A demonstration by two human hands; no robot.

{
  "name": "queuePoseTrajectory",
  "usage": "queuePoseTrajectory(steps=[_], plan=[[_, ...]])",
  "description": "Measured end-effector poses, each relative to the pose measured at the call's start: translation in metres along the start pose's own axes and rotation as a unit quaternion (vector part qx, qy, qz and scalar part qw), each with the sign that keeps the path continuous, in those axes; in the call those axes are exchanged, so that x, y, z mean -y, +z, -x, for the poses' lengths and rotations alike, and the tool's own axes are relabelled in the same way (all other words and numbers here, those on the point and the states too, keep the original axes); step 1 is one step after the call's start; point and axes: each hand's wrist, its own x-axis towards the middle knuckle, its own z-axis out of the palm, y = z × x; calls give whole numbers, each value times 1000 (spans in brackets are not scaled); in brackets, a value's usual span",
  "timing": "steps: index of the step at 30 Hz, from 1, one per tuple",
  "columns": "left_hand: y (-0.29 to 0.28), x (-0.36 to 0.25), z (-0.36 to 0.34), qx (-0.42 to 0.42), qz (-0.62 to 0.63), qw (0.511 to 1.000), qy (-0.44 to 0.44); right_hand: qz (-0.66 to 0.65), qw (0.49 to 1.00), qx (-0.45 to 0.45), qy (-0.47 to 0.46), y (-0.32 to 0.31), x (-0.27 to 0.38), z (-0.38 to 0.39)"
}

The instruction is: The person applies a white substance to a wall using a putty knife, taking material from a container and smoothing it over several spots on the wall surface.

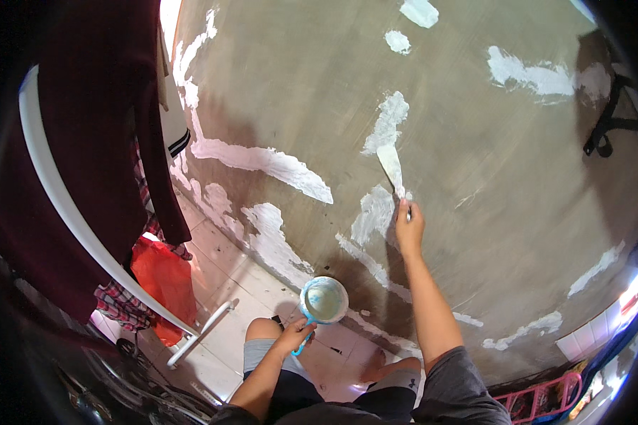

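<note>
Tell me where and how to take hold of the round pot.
Grip the blue handle of the pot in a closed fist, coming from the near, lower-left side. The handle juts out that way, and the left hand holds it there. It looks narrow enough to wrap, while the pot's round body seems awkwardly wide for one hand.

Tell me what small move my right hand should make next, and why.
Probably draw the scraper in your right hand up across the white patch at its tip: the scraper appears to meet that patch's lower end, and the patch's edges look ragged. Your left hand holds the pot lower down.
</note>
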Motion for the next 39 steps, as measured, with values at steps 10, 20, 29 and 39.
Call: queuePoseTrajectory(steps=[10, 20, 29, 39], plan=[[-8, 12, -7, 10, -30, 999, 0, 12, 998, 54, 7, 3, 8, 3], [-2, -1, 1, 9, -26, 1000, -14, 1, 998, 69, 3, 3, 19, 3], [-6, 2, 0, 4, -9, 1000, -9, 59, 990, 57, -116, -14, 45, 33], [-5, 7, -5, 16, 8, 1000, -9, 347, 896, 88, -261, -27, 38, -24]])
